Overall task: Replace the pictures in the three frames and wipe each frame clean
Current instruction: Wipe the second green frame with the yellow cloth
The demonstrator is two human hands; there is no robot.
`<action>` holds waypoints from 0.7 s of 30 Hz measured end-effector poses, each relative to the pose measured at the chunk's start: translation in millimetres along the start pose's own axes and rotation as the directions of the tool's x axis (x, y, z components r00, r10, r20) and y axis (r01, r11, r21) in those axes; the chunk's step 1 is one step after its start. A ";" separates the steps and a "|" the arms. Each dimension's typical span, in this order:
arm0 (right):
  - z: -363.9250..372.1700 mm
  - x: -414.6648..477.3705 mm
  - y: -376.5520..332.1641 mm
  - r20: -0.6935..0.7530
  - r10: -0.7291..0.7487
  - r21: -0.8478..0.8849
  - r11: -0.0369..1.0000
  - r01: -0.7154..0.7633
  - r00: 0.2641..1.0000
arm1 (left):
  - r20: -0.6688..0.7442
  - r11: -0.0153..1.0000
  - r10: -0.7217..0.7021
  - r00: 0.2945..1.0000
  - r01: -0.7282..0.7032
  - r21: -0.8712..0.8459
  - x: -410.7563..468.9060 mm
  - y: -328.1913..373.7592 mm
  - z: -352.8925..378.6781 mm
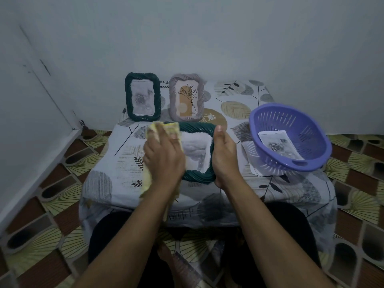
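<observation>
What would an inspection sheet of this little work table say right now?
Surface: leaf-print tablecloth over a low table.
Job's things: held green frame at the middle; upright green frame and mauve frame behind it; yellow cloth on the held frame's left side.
Clutter: purple basket holding a rose print, loose papers beneath it.
Hands: left hand presses the yellow cloth; right hand grips the held green frame's right edge.
Cables: nothing seen.
Surroundings: pale wall, patterned floor tiles.

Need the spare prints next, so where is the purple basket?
In the head view the purple basket sits far right on the table, just right of the right hand, atop loose sheets, a rose print inside.
</observation>
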State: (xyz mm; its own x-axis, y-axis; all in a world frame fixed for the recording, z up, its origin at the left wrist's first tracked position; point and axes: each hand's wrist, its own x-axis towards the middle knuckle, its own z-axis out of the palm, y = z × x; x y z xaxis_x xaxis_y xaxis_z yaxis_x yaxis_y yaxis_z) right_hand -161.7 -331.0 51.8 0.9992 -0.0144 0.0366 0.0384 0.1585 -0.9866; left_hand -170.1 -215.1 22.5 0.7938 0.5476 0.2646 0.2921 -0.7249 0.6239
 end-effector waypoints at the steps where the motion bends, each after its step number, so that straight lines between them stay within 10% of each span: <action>1: 2.0 0.2 2.3 0.001 0.004 -0.007 1.000 -0.004 1.000 | 0.023 0.996 0.086 0.996 -0.086 0.027 -7.8 6.6 4.0; 7: -8.8 1.7 4.6 0.012 0.026 0.022 0.999 -0.026 1.000 | 0.100 0.833 0.546 0.831 -0.552 0.042 -17.5 9.1 6.1; 11: -13.6 -5.2 5.8 0.109 -0.053 -0.092 0.994 0.063 0.993 | -0.005 0.991 0.132 0.991 -0.132 -0.005 20.7 -5.4 -2.0; 15: -13.0 -7.9 5.9 0.127 -0.104 -0.089 0.989 0.116 0.986 | 0.005 0.960 -0.190 0.982 0.187 -0.207 32.6 0.7 -4.6; 21: -2.9 -3.7 -1.5 0.154 -0.120 -0.115 0.984 0.138 0.981 | -0.118 0.956 0.273 0.955 -0.283 -0.080 -7.8 15.9 6.8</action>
State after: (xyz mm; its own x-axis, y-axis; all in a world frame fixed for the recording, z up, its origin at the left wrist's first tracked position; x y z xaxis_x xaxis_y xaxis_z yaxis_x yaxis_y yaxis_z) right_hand -165.4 -334.0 52.7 0.9768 0.1184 0.1783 0.1746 0.0405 -0.9838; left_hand -168.0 -233.8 25.3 0.7750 0.3744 0.5092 0.0119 -0.8142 0.5805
